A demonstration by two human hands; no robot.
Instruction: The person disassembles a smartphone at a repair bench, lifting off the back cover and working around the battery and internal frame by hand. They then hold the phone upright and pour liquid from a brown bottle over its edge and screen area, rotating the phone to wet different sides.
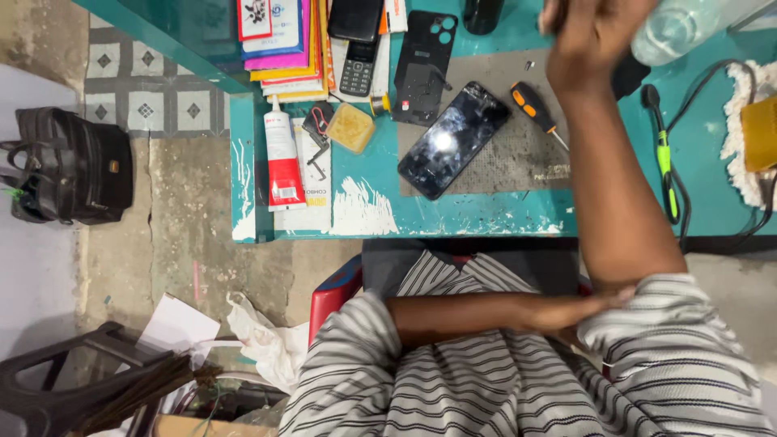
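Looking down from the head camera, a black bag [69,166] sits on the concrete floor [182,243] at the far left, with crumpled white paper [259,340] and a dark plastic stool [73,388] lower down. The teal workbench [502,214] begins just right of it. On its left part lie a white and red tube [281,158], a small yellow sponge [350,127] beside it, and a stack of coloured booklets [283,40] with a keypad phone [357,66] resting against them. A black phone back cover [424,66] lies next to that, its lower end on a grey work mat [518,158]. On the mat rests a smartphone [453,139], screen up and cracked, tilted diagonally, and just right of it an orange-handled screwdriver [536,109].

The left hand [566,311] reaches across the striped shirt, fingers fairly flat and loosely extended, touching the right sleeve [647,324] near the elbow; it holds nothing. The right hand [595,36] is raised over the bench's far side, fingers curled; whether it grips anything I cannot tell, though a clear plastic bottle [680,24] shows just beside it. Farther right lie a green-handled tool [665,166] with a black cable, and a white cloth [745,129].
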